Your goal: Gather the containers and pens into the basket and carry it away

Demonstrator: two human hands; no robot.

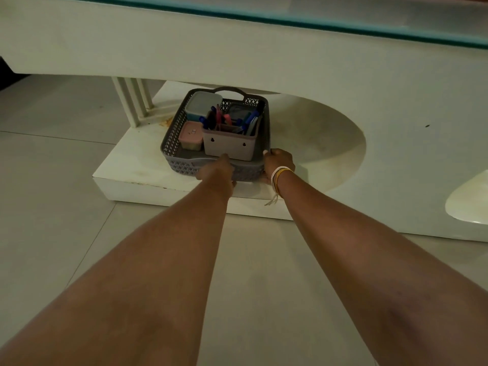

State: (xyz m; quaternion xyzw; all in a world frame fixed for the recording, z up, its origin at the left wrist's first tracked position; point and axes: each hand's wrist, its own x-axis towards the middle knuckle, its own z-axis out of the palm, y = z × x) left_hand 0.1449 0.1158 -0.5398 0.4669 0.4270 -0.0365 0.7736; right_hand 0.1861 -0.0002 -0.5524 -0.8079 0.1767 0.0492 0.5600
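Note:
A grey perforated basket (171, 136) with handles rests on the white lower shelf (126, 165) under a table. Inside it stand a lidded blue-and-white container (202, 105), a small pink-lidded container (190, 136), a dark-lidded container (239, 110) at the back, and a grey pen holder (229, 145) filled with several pens (224, 118). My left hand (217, 169) grips the basket's near rim around the handle. My right hand (280, 161) holds the basket's near right corner; string bracelets circle that wrist.
The white tabletop (184, 43) with a glass edge overhangs the basket closely. White table legs (132, 101) stand left of the basket. The shelf curves away on the right (330, 133). Pale floor tiles (52, 207) surround the shelf.

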